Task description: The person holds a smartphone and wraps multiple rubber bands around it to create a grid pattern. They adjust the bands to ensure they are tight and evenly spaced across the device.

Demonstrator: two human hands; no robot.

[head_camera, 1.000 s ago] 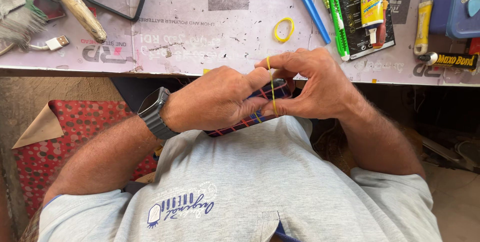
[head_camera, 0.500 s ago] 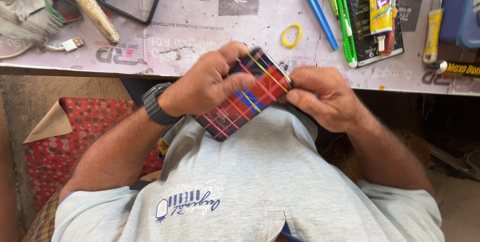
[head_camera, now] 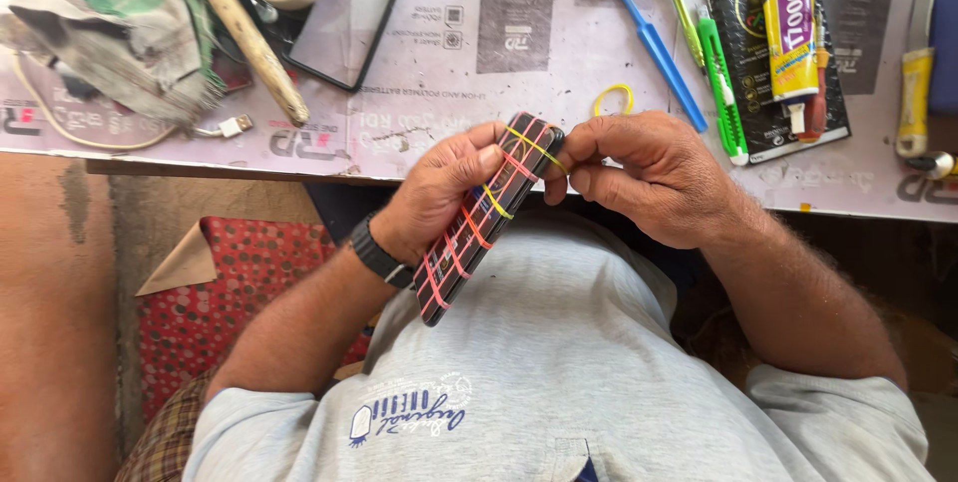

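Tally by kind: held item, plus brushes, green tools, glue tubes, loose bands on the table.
Dark phone wrapped in coloured rubber bands: 1
Blue-handled brush: 1
Green pen-shaped tools: 2
Yellow glue tube: 1
Loose yellow rubber band: 1
Total: 6

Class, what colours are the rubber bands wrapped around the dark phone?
Pink, orange and yellow rubber bands cross the dark phone; head view shows this.

The phone [head_camera: 486, 218] has turned edge-on, yellow band [head_camera: 536, 148] now stretched across its top.
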